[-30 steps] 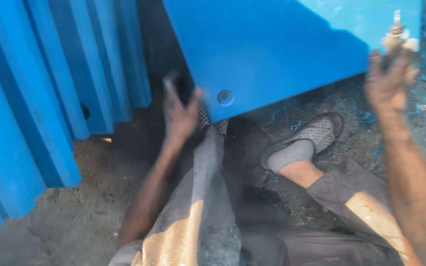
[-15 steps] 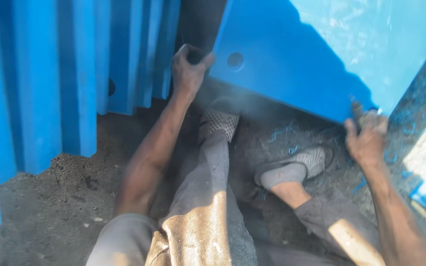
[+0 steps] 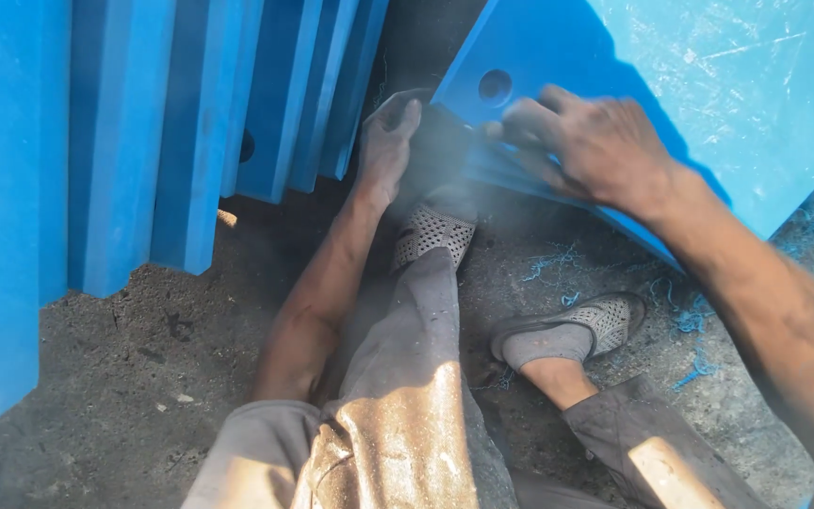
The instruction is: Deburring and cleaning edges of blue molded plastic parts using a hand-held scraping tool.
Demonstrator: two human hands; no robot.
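Blue plastic filled most of what we saw: a large flat blue panel (image 3: pixel 708 85) leaned at a tilt across the upper right, sunlit and scratched on its face, with a round hole (image 3: pixel 495 86) near its lower left corner. Our left hand (image 3: pixel 386 141) reached up to that corner, palm against the panel's dark edge, fingers (image 3: pixel 405 121) curled loosely onto it; whether they truly closed around the edge we could not tell, since shadow hid the far side. Our right hand (image 3: pixel 588 141) lay on the panel's lower edge just right of the hole, knuckles up, its fingers (image 3: pixel 520 121) bent and pressing on the blue surface, and something dark sat between the two hands that was too blurred to name. We could not tell if the right grip had hold of anything or only pressed flat. Beside the panel on the left stood a row of upright blue slabs (image 3: pixel 190 132), packed close, one of them showing a dark hole. We sat on a dirt floor (image 3: pixel 124 377) with both legs stretched forward in grey trousers (image 3: pixel 407 377); the left shoe (image 3: pixel 433 231), a perforated grey one, rested just under the panel's corner, touching or nearly so, while the right shoe (image 3: pixel 577 325) lay on its side well below the panel's edge. Thin blue shavings (image 3: pixel 680 325) lay scattered on the ground near that shoe
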